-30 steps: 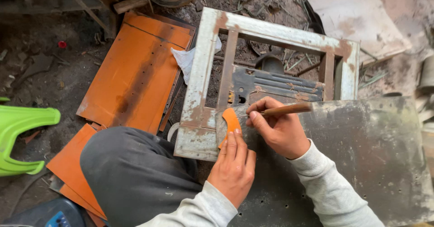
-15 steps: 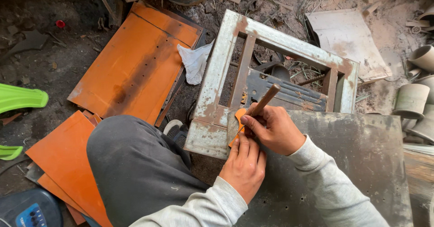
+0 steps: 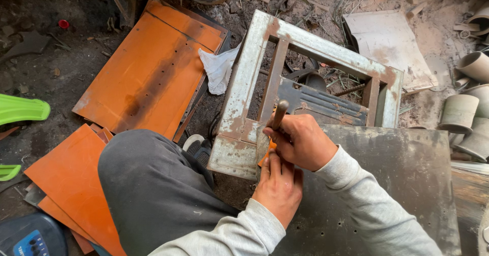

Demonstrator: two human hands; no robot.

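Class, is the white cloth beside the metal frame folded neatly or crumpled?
Crumpled. The cloth lies bunched with irregular creases between the orange sheet and the frame.
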